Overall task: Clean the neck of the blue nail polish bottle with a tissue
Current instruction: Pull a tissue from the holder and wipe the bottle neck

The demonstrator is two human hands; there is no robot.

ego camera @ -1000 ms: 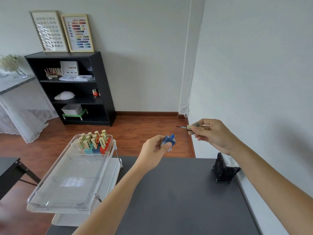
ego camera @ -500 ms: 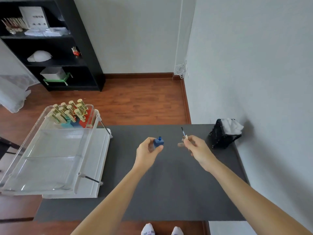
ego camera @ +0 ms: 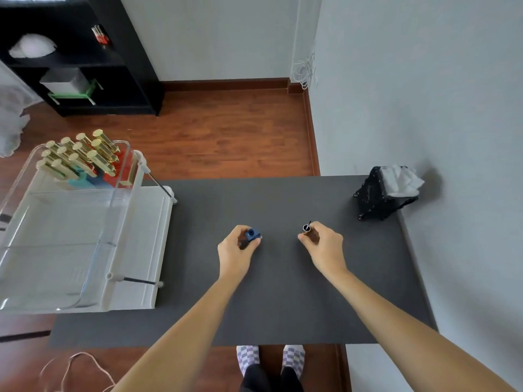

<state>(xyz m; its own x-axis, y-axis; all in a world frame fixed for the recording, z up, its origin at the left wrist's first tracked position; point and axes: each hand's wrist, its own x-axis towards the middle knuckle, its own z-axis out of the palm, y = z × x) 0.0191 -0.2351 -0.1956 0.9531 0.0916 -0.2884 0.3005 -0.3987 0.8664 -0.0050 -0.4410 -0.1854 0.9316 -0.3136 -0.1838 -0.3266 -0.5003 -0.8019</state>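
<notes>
Holding the small blue glass nail polish bottle [ego camera: 252, 234] low over the dark grey desk [ego camera: 283, 292], the left hand [ego camera: 236, 251] had its thumb and fingers curled round the body, the open neck pointing up. Just right of the bottle, the right hand [ego camera: 322, 244] pinched the gold cap with its thin dark brush [ego camera: 307, 227], bristles pointing away from the person. Judged from its look, the bottle would be light, rigid and smooth, liable to slip or tip and spill while uncapped; the flat sides of the body seemed the safest place for a grip, leaving the neck free. Far right of the bottle, at the desk's back corner, white crumpled tissues [ego camera: 400, 181] stuck out of a black faceted holder [ego camera: 373, 198]; they would be soft and easily torn. Left of the bottle stood a clear acrylic tray [ego camera: 65, 250] with gold-capped polish bottles [ego camera: 82, 157] at its far end. No writing or brand could be read anywhere.
</notes>
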